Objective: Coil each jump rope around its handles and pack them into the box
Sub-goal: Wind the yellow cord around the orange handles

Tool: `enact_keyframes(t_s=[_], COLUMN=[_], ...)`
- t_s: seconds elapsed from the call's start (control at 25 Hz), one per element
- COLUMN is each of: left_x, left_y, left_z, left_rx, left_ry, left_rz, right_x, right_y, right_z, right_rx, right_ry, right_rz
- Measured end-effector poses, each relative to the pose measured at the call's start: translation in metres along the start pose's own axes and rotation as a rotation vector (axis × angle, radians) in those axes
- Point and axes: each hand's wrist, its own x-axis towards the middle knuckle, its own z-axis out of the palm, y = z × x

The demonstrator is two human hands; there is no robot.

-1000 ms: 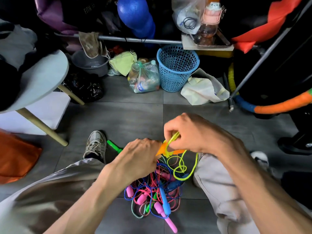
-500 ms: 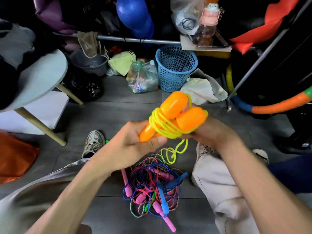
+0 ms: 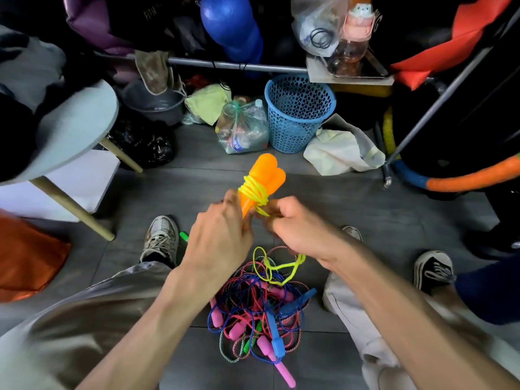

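The basket point(image 3: 299, 114) stands behind the rope pile point(image 3: 260, 311), the bag of bottles point(image 3: 242, 128) apparently touching its left side.

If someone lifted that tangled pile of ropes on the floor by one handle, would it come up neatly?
Probably not. The pile of ropes looks limp and looped through itself, so it would likely rise as a dangling clump. The pink handles seem smooth plastic, probably light.

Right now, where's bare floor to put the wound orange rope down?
Bare tile lies between the blue basket and the hands, left and right. More sits right of the right knee. Crowded: the rope pile between the legs, clutter along the back rail.
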Motion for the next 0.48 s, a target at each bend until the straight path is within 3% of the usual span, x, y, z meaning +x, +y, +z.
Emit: enact_keyframes(t_s=[0.12,0.2,0.36,0.48], left_x=[-0.006,-0.010,-0.019,-0.020], left_y=[0.005,0.006,0.010,0.013], left_z=[0.010,0.015,0.022,0.019], left_rx=[0.217,0.290,0.260,0.193], left_ry=[-0.134,-0.267,-0.478,-0.520], left_rz=[0.021,0.047,0.127,0.215], right_x=[-0.008,-0.018,-0.028,-0.030], right_y=[0.003,-0.001,-0.015,-0.017], right_z=[0.000,-0.003,-0.021,-0.032], right_rx=[-0.524,-0.780,-0.748,-0.581], right_ry=[0.085,0.037,-0.120,-0.168], right_rz=[-0.119,-0.217,-0.292,-0.322])
